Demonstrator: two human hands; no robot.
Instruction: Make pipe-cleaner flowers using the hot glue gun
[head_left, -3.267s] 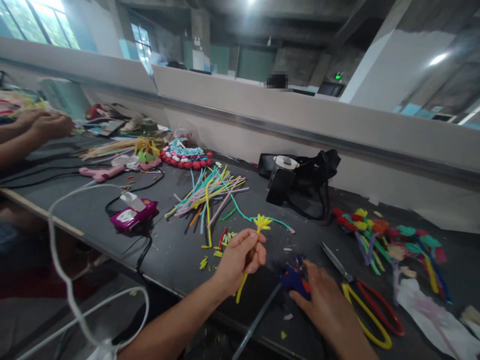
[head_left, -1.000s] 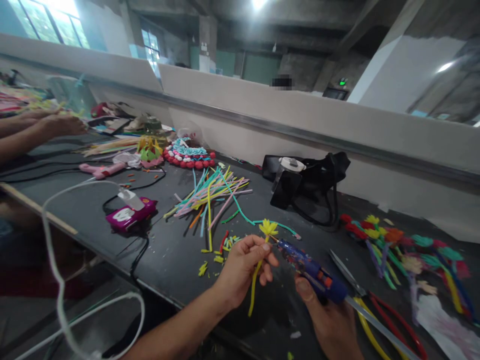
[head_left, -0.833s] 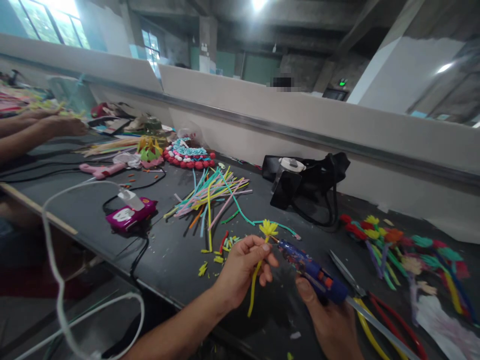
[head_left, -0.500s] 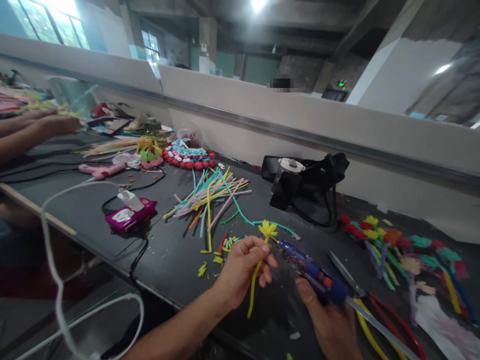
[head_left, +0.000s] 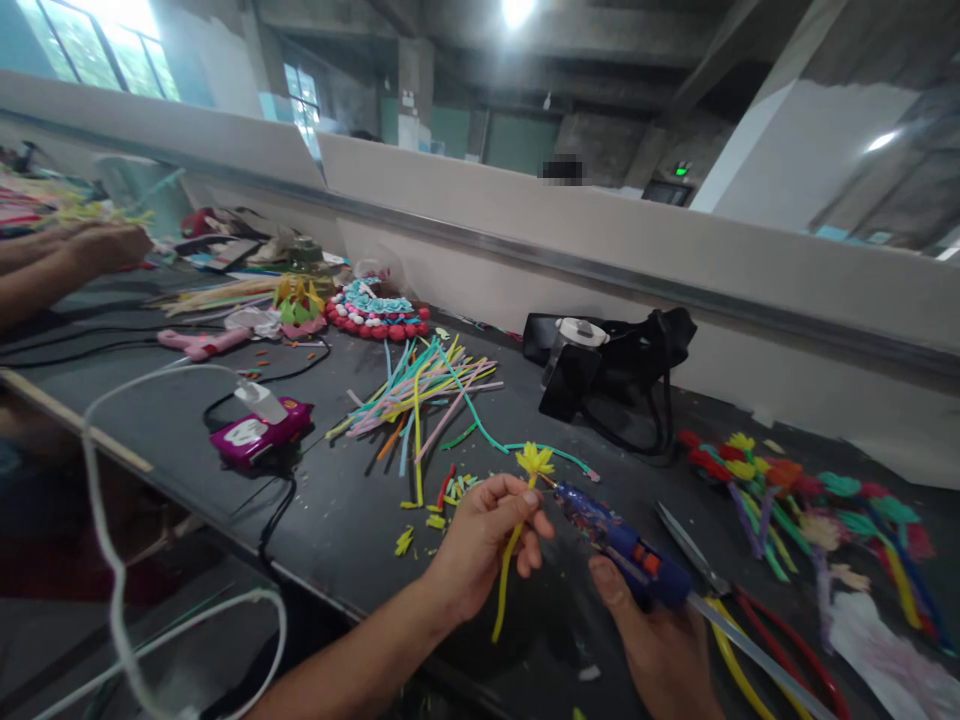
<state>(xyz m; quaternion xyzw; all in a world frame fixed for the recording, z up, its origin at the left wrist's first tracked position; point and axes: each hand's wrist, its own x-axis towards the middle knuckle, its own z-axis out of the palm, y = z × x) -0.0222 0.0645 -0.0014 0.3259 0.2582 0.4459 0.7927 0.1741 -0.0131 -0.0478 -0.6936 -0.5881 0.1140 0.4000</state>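
Note:
Between the thumb and fingers of my left hand (head_left: 487, 535) is a yellow pipe-cleaner flower (head_left: 535, 461), its stem hanging below the palm. My right hand (head_left: 656, 635) is wrapped round a blue glue gun (head_left: 622, 545), with a glue stick (head_left: 757, 655) running out of its back end. The gun's nozzle points left and meets or nearly meets the underside of the flower head; contact is hard to make out. Right of the gun lie scissors (head_left: 694, 550) with red and yellow handles. Small cut yellow pieces (head_left: 405, 541) lie left of my left hand.
A pile of coloured pipe cleaners (head_left: 420, 385) lies mid-table. Finished flowers (head_left: 780, 475) are at right. A black bag (head_left: 645, 350) and a phone (head_left: 570, 380) stand by the partition. A purple power strip (head_left: 262, 432) with a white cable is at left. Another person's hands (head_left: 105, 250) work at far left.
My two hands, the flower and the glue gun have hardly moved. The other person's hands at far left have shifted slightly to the left.

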